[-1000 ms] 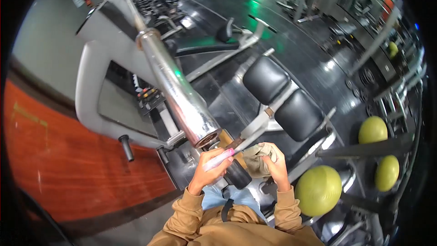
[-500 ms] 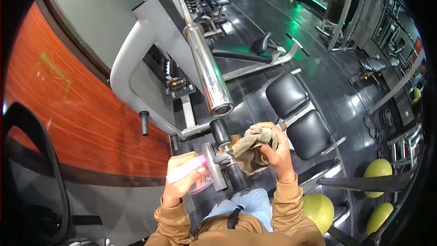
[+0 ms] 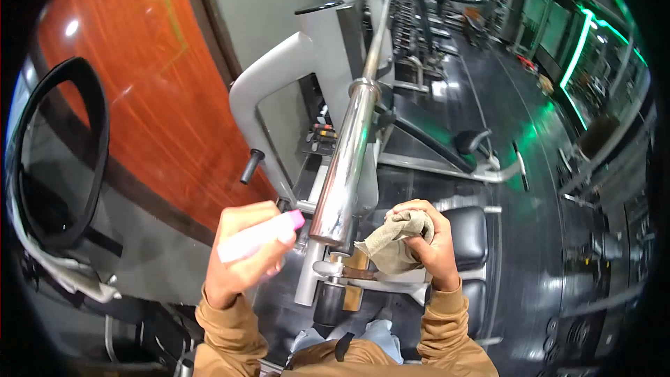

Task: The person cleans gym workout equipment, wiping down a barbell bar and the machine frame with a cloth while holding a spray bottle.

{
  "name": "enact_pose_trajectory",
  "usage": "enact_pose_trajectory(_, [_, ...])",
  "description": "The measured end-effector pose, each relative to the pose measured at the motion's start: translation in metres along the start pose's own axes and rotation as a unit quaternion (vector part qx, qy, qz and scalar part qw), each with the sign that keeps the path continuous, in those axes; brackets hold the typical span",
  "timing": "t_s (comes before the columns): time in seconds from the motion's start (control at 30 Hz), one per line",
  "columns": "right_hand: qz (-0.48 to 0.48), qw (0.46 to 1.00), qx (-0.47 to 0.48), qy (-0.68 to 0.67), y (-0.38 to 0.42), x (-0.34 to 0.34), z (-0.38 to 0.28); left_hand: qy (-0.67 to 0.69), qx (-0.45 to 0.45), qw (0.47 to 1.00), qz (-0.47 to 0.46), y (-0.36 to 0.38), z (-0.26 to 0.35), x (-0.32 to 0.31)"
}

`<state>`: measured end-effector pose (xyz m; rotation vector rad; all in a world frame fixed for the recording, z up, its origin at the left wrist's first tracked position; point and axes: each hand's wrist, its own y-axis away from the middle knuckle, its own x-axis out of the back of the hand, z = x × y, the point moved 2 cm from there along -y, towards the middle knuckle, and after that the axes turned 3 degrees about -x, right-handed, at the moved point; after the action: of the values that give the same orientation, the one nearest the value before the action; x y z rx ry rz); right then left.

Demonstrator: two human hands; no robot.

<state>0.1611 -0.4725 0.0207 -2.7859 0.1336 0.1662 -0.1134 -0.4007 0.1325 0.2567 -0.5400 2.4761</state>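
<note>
Spray bottle (image 3: pixel 252 239): white, pink nozzle (image 3: pixel 298 220), tilted, held in left hand (image 3: pixel 239 276). Cloth (image 3: pixel 396 243): khaki, crumpled, bunched in right hand (image 3: pixel 440 248)

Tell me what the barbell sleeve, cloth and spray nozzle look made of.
Barbell sleeve: metal, likely chromed steel; polished, with mirror-like reflections.
Cloth: matte fabric, judging by soft bunched folds; fibre unclear.
Spray nozzle: probably moulded plastic, given its even pink colour; blur leaves the finish open.

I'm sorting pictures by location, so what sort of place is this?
Most likely a gym: a barbell with a bare chrome end, a long padded bench and a black cushion nearer the person show it.
</note>
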Motion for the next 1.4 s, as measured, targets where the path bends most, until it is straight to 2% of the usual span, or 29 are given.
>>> enact_pose_trajectory(0.17, [-0.110, 0.994, 0.012, 0.021, -0.050, 0.034, -0.014, -0.062, 0.077, 0.994, 0.048, -0.039, 0.010, -0.017])
enact_pose_trajectory(0.23, [-0.134, 0.991, 0.017, 0.016, -0.064, 0.041, -0.013, -0.114, 0.114, 0.986, 0.036, -0.047, 0.011, -0.021])
enact_pose_trajectory(0.37, [-0.172, 0.985, 0.027, 0.019, -0.082, 0.050, -0.013, -0.219, 0.061, 0.973, 0.042, -0.052, 0.009, -0.027])
enact_pose_trajectory(0.47, [-0.189, 0.981, 0.033, 0.029, -0.088, 0.050, -0.013, -0.202, 0.114, 0.972, 0.049, -0.050, 0.011, -0.029])
enact_pose_trajectory(0.6, [-0.211, 0.976, 0.026, 0.046, -0.092, 0.047, -0.015, -0.207, 0.140, 0.967, 0.052, -0.046, 0.014, -0.023])
enact_pose_trajectory(0.7, [-0.213, 0.975, 0.040, 0.048, -0.094, 0.041, -0.021, -0.196, 0.143, 0.969, 0.034, -0.043, 0.013, -0.019])
enact_pose_trajectory(0.77, [-0.208, 0.976, 0.048, 0.046, -0.093, 0.035, -0.028, -0.144, 0.184, 0.972, 0.013, -0.039, 0.009, -0.020])
enact_pose_trajectory(0.8, [-0.198, 0.977, 0.045, 0.057, -0.092, 0.031, -0.032, -0.141, 0.180, 0.973, 0.011, -0.036, 0.008, -0.019])
enact_pose_trajectory(0.87, [-0.185, 0.979, 0.044, 0.073, -0.093, 0.023, -0.044, -0.123, 0.099, 0.987, 0.024, -0.029, 0.006, -0.020])
enact_pose_trajectory(0.93, [-0.143, 0.973, 0.096, 0.153, -0.101, 0.011, -0.058, -0.100, 0.076, 0.992, 0.024, -0.017, 0.005, -0.017])
enact_pose_trajectory(0.97, [-0.138, 0.966, 0.122, 0.182, -0.109, 0.004, -0.064, -0.065, 0.059, 0.994, 0.062, -0.009, -0.002, -0.015])
enact_pose_trajectory(1.03, [-0.141, 0.940, 0.173, 0.257, -0.124, -0.016, -0.077, -0.006, 0.026, 0.992, 0.122, 0.005, -0.014, -0.016])
enact_pose_trajectory(1.13, [-0.147, 0.903, 0.197, 0.352, -0.142, -0.045, -0.080, -0.028, -0.051, 0.983, 0.173, 0.018, -0.040, -0.027])
enact_pose_trajectory(1.2, [-0.240, 0.832, 0.196, 0.461, -0.144, -0.061, -0.080, -0.083, -0.099, 0.979, 0.159, 0.020, -0.048, -0.034])
enact_pose_trajectory(1.23, [-0.283, 0.847, 0.155, 0.423, -0.142, -0.064, -0.080, -0.050, -0.078, 0.981, 0.172, 0.024, -0.055, -0.037])
enact_pose_trajectory(1.27, [-0.329, 0.840, 0.166, 0.399, -0.134, -0.069, -0.083, -0.016, -0.056, 0.981, 0.184, 0.028, -0.063, -0.040])
enact_pose_trajectory(1.33, [-0.361, 0.810, 0.199, 0.418, -0.112, -0.083, -0.089, 0.034, -0.053, 0.981, 0.184, 0.032, -0.070, -0.042])
enact_pose_trajectory(1.4, [-0.339, 0.795, 0.205, 0.460, -0.107, -0.080, -0.094, 0.072, -0.007, 0.972, 0.225, 0.037, -0.070, -0.042])
